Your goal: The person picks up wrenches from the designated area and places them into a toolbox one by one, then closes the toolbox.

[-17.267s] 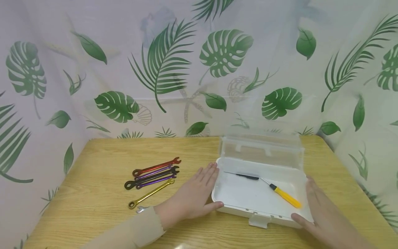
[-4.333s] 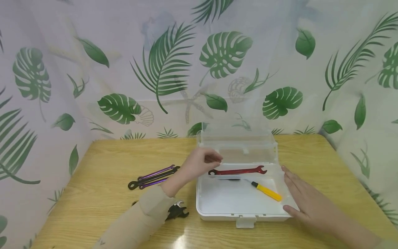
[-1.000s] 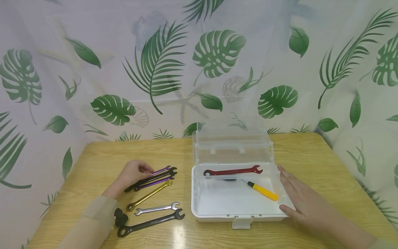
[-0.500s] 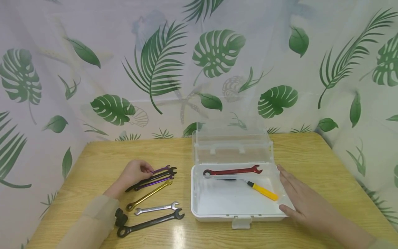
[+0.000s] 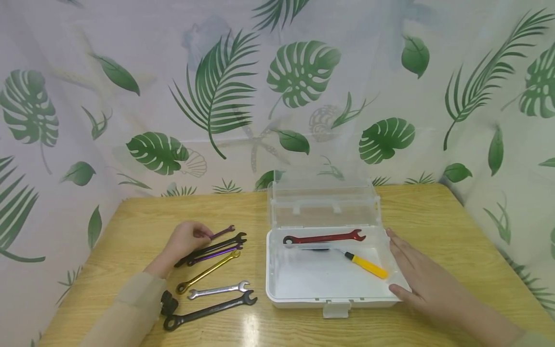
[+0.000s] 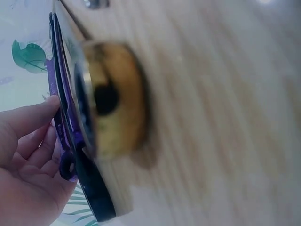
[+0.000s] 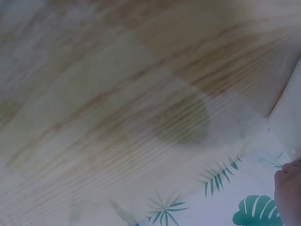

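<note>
Purple metal wrench (image 5: 220, 232) is lifting at one end, pinched in the left hand (image 5: 187, 239), left of the white plastic box (image 5: 329, 301); the flat right hand (image 5: 427, 284) is steadying its right wall. A firm mid-shaft pinch looks wise.

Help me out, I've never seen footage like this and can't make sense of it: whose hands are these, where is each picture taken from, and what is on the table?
No machine here: a person works with two bare hands and wears three cameras. The wide picture comes from the head camera, looking down on a wooden table. The two blurry close-ups come from cameras on each wrist.

The left hand pinches one end of a purple wrench, lifting it from a row of wrenches: a black wrench, a second purple wrench, a gold wrench, a silver wrench and a large black wrench.

The right hand rests flat against the side of a white box with its clear lid up. Inside lie a red wrench and a yellow-handled screwdriver.
</note>
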Motion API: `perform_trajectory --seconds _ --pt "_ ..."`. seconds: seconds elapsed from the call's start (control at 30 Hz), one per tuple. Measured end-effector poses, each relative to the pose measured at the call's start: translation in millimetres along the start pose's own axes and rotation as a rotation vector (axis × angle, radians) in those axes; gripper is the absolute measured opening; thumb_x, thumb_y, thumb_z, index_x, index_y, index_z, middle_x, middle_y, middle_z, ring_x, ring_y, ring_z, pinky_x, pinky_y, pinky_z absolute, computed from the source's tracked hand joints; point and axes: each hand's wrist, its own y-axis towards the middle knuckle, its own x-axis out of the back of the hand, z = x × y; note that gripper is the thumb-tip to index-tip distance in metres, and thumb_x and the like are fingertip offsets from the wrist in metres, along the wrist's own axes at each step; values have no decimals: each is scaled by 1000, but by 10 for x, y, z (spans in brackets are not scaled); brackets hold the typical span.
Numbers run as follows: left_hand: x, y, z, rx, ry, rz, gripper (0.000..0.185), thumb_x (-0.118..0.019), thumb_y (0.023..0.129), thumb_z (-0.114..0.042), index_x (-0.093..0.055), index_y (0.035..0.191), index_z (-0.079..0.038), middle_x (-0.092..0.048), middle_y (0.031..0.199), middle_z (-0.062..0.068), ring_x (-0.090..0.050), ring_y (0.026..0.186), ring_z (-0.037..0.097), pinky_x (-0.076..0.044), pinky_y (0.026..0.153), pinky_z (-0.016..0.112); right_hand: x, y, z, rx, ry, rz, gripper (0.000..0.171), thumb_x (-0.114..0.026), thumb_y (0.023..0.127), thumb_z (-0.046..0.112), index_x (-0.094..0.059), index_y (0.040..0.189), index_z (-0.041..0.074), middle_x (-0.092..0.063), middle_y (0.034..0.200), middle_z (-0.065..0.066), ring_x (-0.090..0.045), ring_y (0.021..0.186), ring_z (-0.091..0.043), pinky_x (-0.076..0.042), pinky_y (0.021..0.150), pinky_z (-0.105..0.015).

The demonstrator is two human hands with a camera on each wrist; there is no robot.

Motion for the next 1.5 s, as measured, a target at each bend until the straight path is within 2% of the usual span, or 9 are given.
perform_trajectory --seconds 0.27,0.5,0.77,1.0,1.2,1.33,1.5 --pt "104 -13 -51 -16 29 -12 8 -73 97 -4 -79 101 -1 -79 99 15 -74 92 27 -61 89 46 -1 1 -1 12 5 -12 97 -70 99 46 -21 167 -4 -20 178 -16 10 162 3 9 127 -9" --pt "271 -7 -233 -19 -6 -39 11 -71 100 -6 -79 107 -1 -79 107 18 -74 101 33 -62 91 47 0 -3 -4 10 14 -18 97 -70 99 45 -22 166 -4 -21 177 -16 10 162 4 8 127 -9" --pt "381 6 -426 -81 -30 -46 12 -71 100 -6 -78 109 0 -79 108 18 -74 102 32 -62 93 49 -6 0 -14 23 17 -33 97 -71 98 44 -21 166 -4 -21 177 -17 10 162 3 7 127 -9" --pt "447 7 -659 -125 -28 -45 11 -72 100 -7 -79 108 -3 -79 107 16 -74 101 31 -61 93 49 15 5 -2 21 11 -34 97 -72 98 44 -22 166 -4 -21 177 -17 10 162 3 8 127 -9" --pt "414 11 -862 -166 -20 -9 11 -73 100 -7 -79 108 -4 -79 107 15 -74 100 29 -62 92 45 41 9 8 7 -2 -13 96 -71 99 46 -24 165 -5 -22 177 -16 10 162 3 9 127 -9" --pt "330 28 -975 -198 -36 20 11 -73 99 -6 -79 108 -3 -79 107 15 -74 99 28 -63 90 43 54 8 18 -19 -8 19 95 -69 100 48 -23 166 -3 -22 177 -15 6 163 2 11 125 -8" --pt "208 44 -1144 -243 -74 55 10 -74 99 -6 -79 107 -4 -79 107 13 -74 99 26 -63 90 41 55 6 19 -8 -15 14 95 -69 100 48 -24 166 -4 -23 177 -17 7 163 2 10 126 -9"
